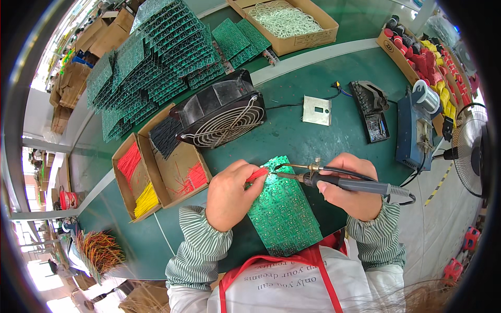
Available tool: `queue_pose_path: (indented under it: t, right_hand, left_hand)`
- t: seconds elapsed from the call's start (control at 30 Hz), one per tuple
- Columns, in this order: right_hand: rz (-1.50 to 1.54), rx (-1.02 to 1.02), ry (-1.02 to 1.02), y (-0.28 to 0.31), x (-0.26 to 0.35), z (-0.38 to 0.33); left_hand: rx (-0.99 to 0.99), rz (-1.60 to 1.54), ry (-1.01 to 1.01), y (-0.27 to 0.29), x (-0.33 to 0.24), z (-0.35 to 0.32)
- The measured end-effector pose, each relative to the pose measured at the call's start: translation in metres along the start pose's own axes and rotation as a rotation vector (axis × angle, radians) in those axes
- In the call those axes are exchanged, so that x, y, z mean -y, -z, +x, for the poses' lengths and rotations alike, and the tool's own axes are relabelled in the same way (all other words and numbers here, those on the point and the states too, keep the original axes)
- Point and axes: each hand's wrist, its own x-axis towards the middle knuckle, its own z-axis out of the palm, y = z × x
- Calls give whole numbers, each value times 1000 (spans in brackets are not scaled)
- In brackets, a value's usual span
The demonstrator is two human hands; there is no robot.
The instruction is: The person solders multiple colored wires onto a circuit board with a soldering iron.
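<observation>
A green circuit board panel (pixel 286 216) lies on the green bench right in front of me. My left hand (pixel 229 194) is closed over its far left edge, pinching a small bundle of red wires (pixel 257 175) whose ends meet the board. From the right, my right hand (pixel 356 189) grips a soldering iron (pixel 347 183) with a thin brass feed tube (pixel 295 166) fixed alongside. The iron's tip and the tube's end come together at the wire ends near the board's far edge. Whether the tip touches a joint is too small to tell.
Cardboard trays (pixel 172 201) of red, yellow and black wires stand left, beside a black fan (pixel 222 112). Stacked circuit boards (pixel 167 52) rise behind. Farther right are a metal plate (pixel 317 110), a black iron holder (pixel 369 112), a blue soldering unit (pixel 412 133) and a solder spool (pixel 427 97).
</observation>
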Motion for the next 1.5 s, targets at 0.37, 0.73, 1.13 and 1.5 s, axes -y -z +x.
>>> queue_pose_path:
  t: [0.37, 0.73, 1.13, 1.5]
  right_hand:
    - [101, -51, 0, 3, -2, -4]
    - [29, -77, -17, 13, -1, -11]
    - [78, -101, -42, 18, -5, -11]
    - [19, -79, -14, 16, -8, -5]
  left_hand:
    - [12, 19, 16, 3, -1, -1]
    - [-190, 263, -10, 45, -17, -6]
    - [63, 88, -28, -10, -12, 16]
    - [69, 56, -14, -10, -10, 19]
